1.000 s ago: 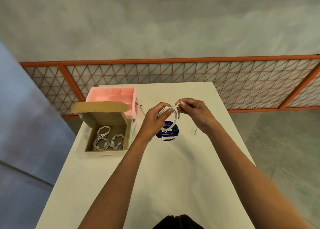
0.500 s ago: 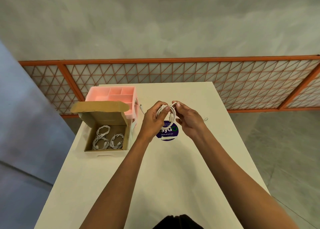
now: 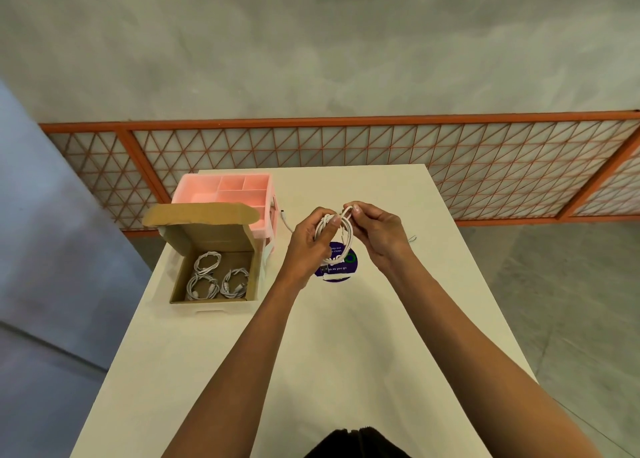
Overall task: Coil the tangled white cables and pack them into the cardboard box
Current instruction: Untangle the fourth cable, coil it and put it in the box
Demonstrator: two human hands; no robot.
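Observation:
A white cable coil (image 3: 347,233) hangs between both hands above the middle of the table. My left hand (image 3: 311,239) grips the coil's left side with the thumb across the loops. My right hand (image 3: 377,232) pinches the cable at the top of the coil. The open cardboard box (image 3: 180,284) stands at the table's left edge with its lid (image 3: 199,213) tipped back; three coiled white cables (image 3: 216,279) lie inside. Another white cable (image 3: 286,225) lies on the table by the pink organiser.
A pink compartment organiser (image 3: 239,191) stands behind the box. A round purple sticker (image 3: 337,267) sits on the white table (image 3: 346,353) under the hands. An orange lattice railing (image 3: 450,166) runs behind the table. A small thin piece (image 3: 412,238) lies to the right of my right hand.
My right hand dipped down beside the coil half a second ago and has come back up to its top. The loose cable end at the right has been drawn in.

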